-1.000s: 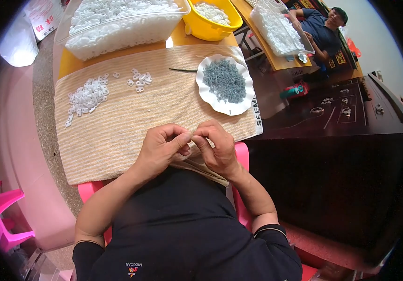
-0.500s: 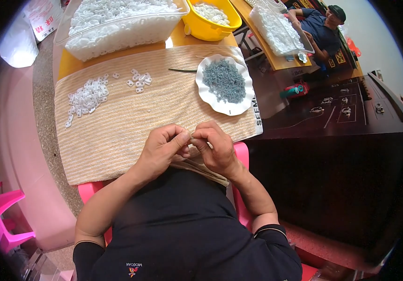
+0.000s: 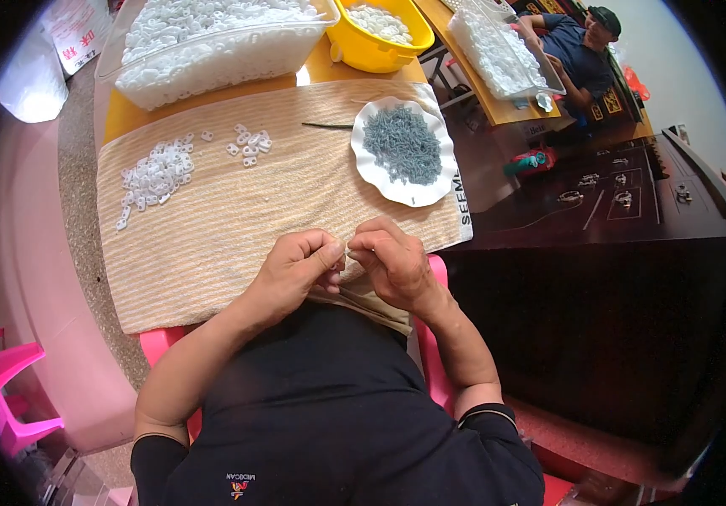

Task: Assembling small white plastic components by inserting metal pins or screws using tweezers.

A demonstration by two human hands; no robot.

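Near the front edge of the striped towel (image 3: 211, 270), my left hand (image 3: 299, 266) and my right hand (image 3: 396, 266) meet fingertip to fingertip. Both are closed in a pinch. Something small and pale seems to be between the fingers, too small and covered to name. Beyond my right hand stands a white scalloped plate (image 3: 367, 173) heaped with small grey-blue pieces (image 3: 403, 143). A thin dark stick (image 3: 326, 126) lies against the plate's left side. At the left of the towel is a pile of small white plastic pieces (image 3: 156, 174) with holes, and a smaller group (image 3: 250, 143) lies beside it.
A clear bin (image 3: 211, 72) full of white pieces and a yellow tub (image 3: 384, 57) stand at the table's far side. To the right is a dark wooden cabinet (image 3: 582, 320). Another person (image 3: 578, 55) sits at a further table with a clear bin (image 3: 506, 55).
My right hand has shifted slightly right, with its fingertips a little apart from the left hand's. My left hand has barely moved.
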